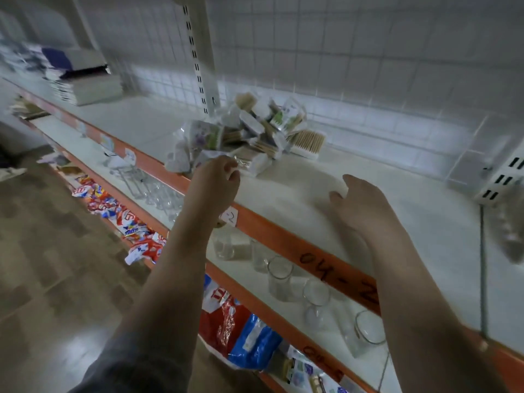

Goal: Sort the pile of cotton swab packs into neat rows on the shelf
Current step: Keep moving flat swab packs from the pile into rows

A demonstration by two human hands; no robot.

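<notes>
Stack of booklets (85, 80): far left on the shelf (425, 222), well apart from the swab packs; no part of the job.
Pile of cotton swab packs (243, 131): a loose heap at mid-shelf against the wire grid back (368, 66), packs tilted every way, some showing the stick bundles; no row is visible anywhere.
Left hand (218, 180): at the near edge of the pile, fingers curled at a clear wrapper; it seems to pinch a pack's corner, though blur keeps that from being sure.
Right hand (360, 199): over the bare shelf just right of the pile, fingers relaxed, grasping nothing.
Bare shelf to the right: free surface where rows could go.
Drinking glasses (283, 276): on the lower shelf, untouched.
Progress: judged as the very start; nothing is sorted, and the whole pile is left to lift out and line up.
</notes>
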